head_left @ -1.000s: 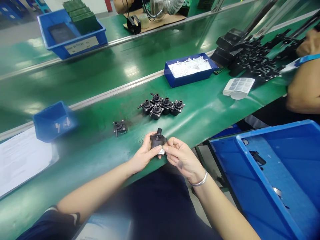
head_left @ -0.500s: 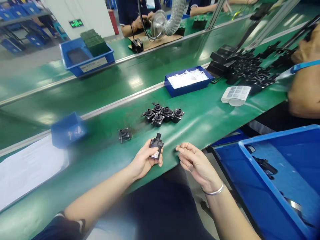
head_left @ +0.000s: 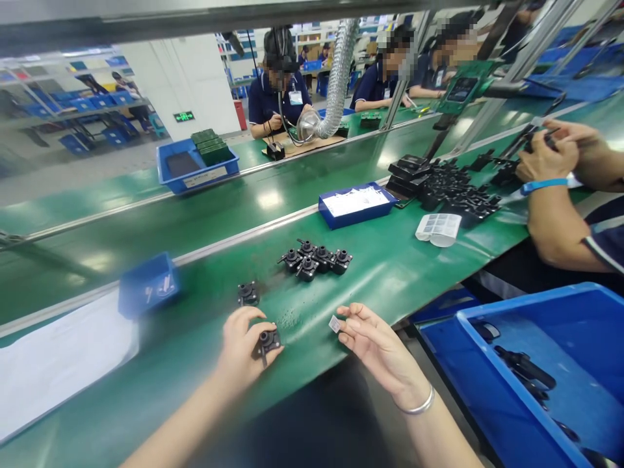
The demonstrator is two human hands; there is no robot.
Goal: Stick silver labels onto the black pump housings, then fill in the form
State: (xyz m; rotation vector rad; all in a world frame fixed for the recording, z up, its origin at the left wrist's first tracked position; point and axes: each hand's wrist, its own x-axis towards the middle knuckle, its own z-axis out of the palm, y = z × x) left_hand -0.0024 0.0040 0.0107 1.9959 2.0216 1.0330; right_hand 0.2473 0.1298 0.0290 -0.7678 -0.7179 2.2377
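Left hand (head_left: 237, 348) grips pump (head_left: 271, 338); right hand (head_left: 379, 344) pinches label (head_left: 334, 324) at fingertips. Labelling seems in hand; next move likely calls for steady left hold, label flat.

A black part (head_left: 271, 339) sits upright in the left hand (head_left: 240, 346), a small pale label (head_left: 334, 324) in the right hand (head_left: 374, 343)

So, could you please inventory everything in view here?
Held part: one, black, front
Label: one, whitish, front
Clustered parts: five, black, centre
Lone part: one, black, centre left
Piled parts: many, black, right
Sticker sheet: one, pale, right
Box: one, blue, centre
Bin: one, blue, left
Paper: count unclear, white, left
Crate: one, blue, lower right
Tray: one, blue, back left
Boards: several, green, in tray
Duct: one, silver, back
Worktop: one, green, front
People: several, navy clothing, back
Left hand: one, gripping held part
Right hand: one, pinching label
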